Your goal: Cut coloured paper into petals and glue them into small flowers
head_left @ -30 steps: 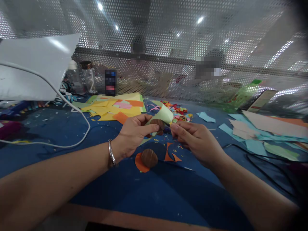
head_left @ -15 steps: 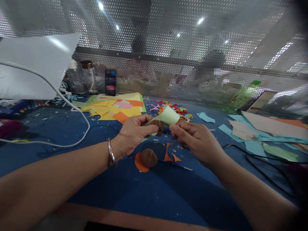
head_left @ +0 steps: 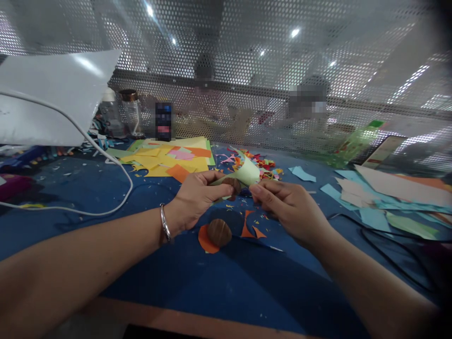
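My left hand (head_left: 201, 195), with a silver bracelet at the wrist, pinches a sheet of light green paper (head_left: 248, 170) together with a round brown wood-grained disc (head_left: 232, 187). The paper curls up beyond the fingers. Close to the paper's right edge, my right hand (head_left: 284, 202) has its thumb and fingers pressed together; what lies between them is hidden. Below the hands, a second brown disc (head_left: 219, 232) rests partly over an orange paper piece (head_left: 205, 240). A thin pen-like tool (head_left: 265, 244) with a pale tip lies to its right.
Yellow and orange papers (head_left: 158, 157) lie at the back left, with a phone (head_left: 163, 121) upright behind them. Coloured scraps (head_left: 268, 165) are heaped behind my hands. Blue and pale papers (head_left: 388, 193) and a black cable (head_left: 367, 235) lie right. A white cable (head_left: 129, 188) loops left.
The free part of the green paper has turned and curled slightly to the left and down. Both hands stay in nearly the same place, and the disc on the table has not moved.
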A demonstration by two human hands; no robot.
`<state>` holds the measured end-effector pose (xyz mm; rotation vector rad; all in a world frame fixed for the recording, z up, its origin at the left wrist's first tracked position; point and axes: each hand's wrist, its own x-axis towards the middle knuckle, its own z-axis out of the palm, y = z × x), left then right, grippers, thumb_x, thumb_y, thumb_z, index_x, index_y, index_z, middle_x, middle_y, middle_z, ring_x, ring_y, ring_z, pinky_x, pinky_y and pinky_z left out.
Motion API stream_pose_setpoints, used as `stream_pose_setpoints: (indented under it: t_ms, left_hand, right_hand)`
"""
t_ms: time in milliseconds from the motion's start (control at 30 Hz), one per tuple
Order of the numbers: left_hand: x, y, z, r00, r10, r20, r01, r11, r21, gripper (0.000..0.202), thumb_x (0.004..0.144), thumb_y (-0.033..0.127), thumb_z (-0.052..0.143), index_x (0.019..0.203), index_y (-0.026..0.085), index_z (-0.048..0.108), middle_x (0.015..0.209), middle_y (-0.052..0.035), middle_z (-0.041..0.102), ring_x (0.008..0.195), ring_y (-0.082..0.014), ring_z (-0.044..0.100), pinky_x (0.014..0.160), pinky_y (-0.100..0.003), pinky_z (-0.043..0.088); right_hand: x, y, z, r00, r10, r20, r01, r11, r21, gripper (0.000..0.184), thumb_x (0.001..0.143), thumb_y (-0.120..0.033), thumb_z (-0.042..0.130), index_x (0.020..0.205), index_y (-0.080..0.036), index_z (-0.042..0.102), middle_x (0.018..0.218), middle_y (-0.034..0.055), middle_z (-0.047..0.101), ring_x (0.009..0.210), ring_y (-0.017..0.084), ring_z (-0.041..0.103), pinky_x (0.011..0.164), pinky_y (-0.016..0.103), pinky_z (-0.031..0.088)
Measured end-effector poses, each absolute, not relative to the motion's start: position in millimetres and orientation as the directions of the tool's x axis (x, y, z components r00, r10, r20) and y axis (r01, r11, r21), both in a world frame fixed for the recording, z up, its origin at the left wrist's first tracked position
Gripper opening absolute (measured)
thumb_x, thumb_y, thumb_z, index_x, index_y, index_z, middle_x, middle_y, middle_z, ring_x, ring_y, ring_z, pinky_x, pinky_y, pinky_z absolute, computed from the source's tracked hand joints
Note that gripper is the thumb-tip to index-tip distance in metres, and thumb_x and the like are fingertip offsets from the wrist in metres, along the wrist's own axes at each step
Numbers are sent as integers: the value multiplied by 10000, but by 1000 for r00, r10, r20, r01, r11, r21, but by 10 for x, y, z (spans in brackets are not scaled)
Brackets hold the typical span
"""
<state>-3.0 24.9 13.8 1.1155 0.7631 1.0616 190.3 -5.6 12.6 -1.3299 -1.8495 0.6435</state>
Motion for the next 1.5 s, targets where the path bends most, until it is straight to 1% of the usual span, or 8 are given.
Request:
stream_pose_setpoints:
  t_ms: [367, 500, 733, 867, 1067, 1200, 1367, 1500]
  left_hand:
    - [-62, 285, 103, 393, 918, 49, -284, 70, 956, 68, 662, 123, 774, 691, 121, 712, 600, 1, 678, 513, -58, 506, 600, -224, 415]
    - [-60, 282, 113, 403, 914, 35, -290, 91, 953, 89, 668, 151, 790, 715, 122, 720, 618, -6, 680, 528, -67, 523, 601, -231, 418]
    - [-51, 266, 120, 357, 930, 87, -256, 7, 967, 77, 672, 130, 775, 722, 125, 717, 635, 8, 678, 574, -71, 546, 628, -223, 418]
    - [-55, 258, 116, 344, 932, 114, -229, -34, 973, 80, 674, 137, 778, 706, 138, 706, 633, 23, 662, 592, -72, 544, 629, -222, 412]
    - [-43, 241, 150, 365, 929, 66, -239, 25, 971, 61, 671, 116, 760, 675, 136, 703, 612, 15, 652, 565, -78, 517, 628, -243, 413]
    - [-40, 250, 148, 383, 923, 27, -246, 74, 967, 58, 662, 106, 760, 664, 122, 704, 613, 1, 657, 564, -82, 522, 639, -254, 416]
    - [-51, 272, 116, 402, 914, 46, -244, 58, 968, 76, 654, 134, 781, 690, 115, 716, 619, 1, 661, 566, -77, 519, 633, -247, 408]
    - [-50, 281, 105, 385, 921, 59, -269, 50, 962, 117, 632, 118, 789, 721, 113, 713, 637, -2, 675, 599, -90, 560, 653, -250, 419]
  right_hand:
    - [1911, -66, 174, -173, 931, 322, 662, 352, -662, 509, 903, -613, 492, 619, -193, 527, 523, -53, 345, 470, 91, 289, 438, 237, 240]
    - [1910, -67, 189, -182, 917, 355, 679, 378, -630, 507, 912, -593, 488, 609, -190, 540, 534, -38, 395, 488, 99, 331, 457, 238, 275]
    - [1903, -53, 145, -149, 922, 358, 672, 361, -647, 500, 916, -590, 500, 623, -187, 548, 529, -46, 375, 480, 95, 328, 455, 235, 274]
    - [1896, -50, 132, -144, 922, 360, 651, 362, -667, 507, 905, -606, 510, 636, -183, 583, 534, -34, 418, 484, 100, 354, 458, 239, 287]
    - [1911, -52, 101, -121, 934, 337, 635, 334, -697, 510, 888, -628, 529, 647, -187, 611, 522, -29, 448, 471, 101, 371, 434, 238, 289]
    - [1919, -46, 96, -123, 937, 326, 635, 327, -700, 508, 884, -629, 534, 650, -187, 623, 552, -14, 499, 510, 113, 432, 466, 238, 337]
    - [1910, -46, 115, -148, 929, 338, 640, 351, -684, 512, 891, -624, 523, 634, -188, 602, 531, -23, 462, 495, 110, 400, 457, 237, 313]
    - [1915, -44, 121, -140, 935, 325, 640, 336, -690, 516, 892, -628, 519, 629, -189, 588, 510, -36, 430, 471, 101, 361, 448, 236, 292]
